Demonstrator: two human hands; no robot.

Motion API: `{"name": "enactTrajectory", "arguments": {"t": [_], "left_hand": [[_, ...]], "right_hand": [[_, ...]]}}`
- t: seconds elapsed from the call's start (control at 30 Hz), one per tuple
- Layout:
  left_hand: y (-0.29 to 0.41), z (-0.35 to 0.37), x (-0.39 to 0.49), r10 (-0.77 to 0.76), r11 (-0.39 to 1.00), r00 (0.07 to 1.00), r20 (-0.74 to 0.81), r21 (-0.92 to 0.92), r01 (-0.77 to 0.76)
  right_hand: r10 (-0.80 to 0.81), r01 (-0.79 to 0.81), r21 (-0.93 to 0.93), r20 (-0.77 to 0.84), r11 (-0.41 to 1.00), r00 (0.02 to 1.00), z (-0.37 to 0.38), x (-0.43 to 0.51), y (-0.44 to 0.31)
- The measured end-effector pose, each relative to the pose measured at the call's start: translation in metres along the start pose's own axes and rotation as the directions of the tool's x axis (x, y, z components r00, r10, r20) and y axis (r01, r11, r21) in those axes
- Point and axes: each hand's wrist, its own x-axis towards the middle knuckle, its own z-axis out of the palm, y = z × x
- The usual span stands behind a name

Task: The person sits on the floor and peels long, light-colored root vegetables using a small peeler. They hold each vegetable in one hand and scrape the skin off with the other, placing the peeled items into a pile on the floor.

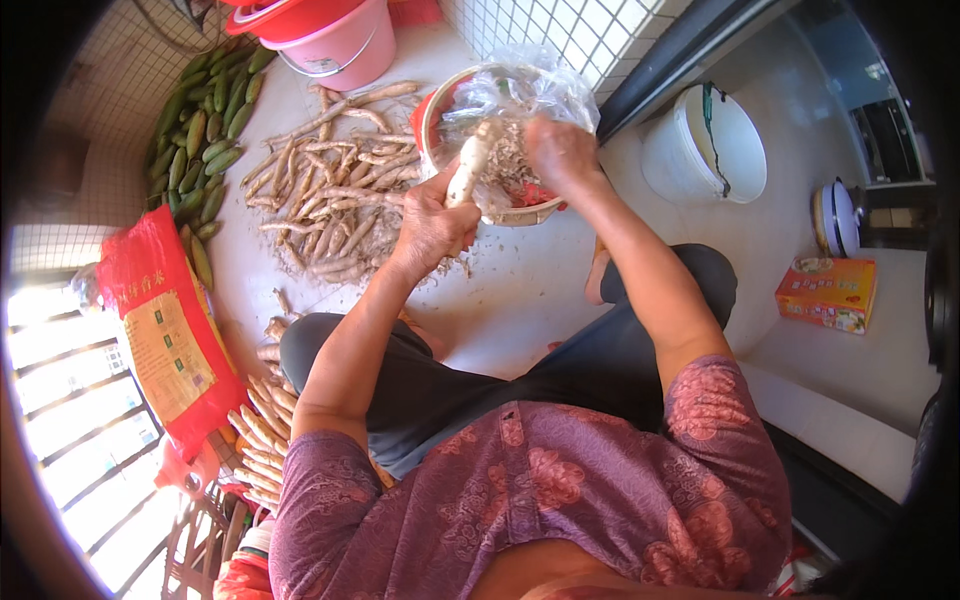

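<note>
My left hand (439, 217) grips the lower end of a thick, pale root (472, 161), mostly bare of skin, with brown patches at its upper tip. The root slants over a round bin (525, 217) lined with a clear plastic bag (551, 75). Shredded peelings (510, 154) fill the bin's middle. My right hand (562, 154) is above the bin's right side, just right of the root; motion blurs its curled fingers, and whether they hold a tool is not visible. Left of the bin, many unpeeled tan roots (330, 202) lie heaped on the floor, with scraps around them.
Green, elongated fruits (199, 142) are piled along the left wall, near a red printed sack (169, 322). A pink bucket (349, 45) stands at the back. Pale roots (262, 442) lie beside my left elbow. To the right are a white bucket (671, 154) and an orange box (825, 294).
</note>
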Motion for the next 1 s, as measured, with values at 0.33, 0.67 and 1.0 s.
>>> {"name": "enactTrajectory", "arguments": {"t": [0.33,0.67,1.0], "left_hand": [[0.043,-0.038,-0.046,0.63,0.67,0.726,-0.274,0.665,-0.33],[-0.156,-0.083,-0.294,0.416,0.693,0.527,-0.741,0.634,0.343],[-0.29,-0.058,-0.426,0.062,0.452,0.533,-0.844,0.5,0.739]], "right_hand": [[-0.047,0.057,0.14,-0.079,0.989,0.996,0.009,-0.006,0.003],[0.061,-0.124,0.527,0.135,0.841,0.989,0.025,-0.008,-0.021],[-0.274,0.216,0.421,0.082,0.881,0.958,0.038,0.0,-0.119]]}}
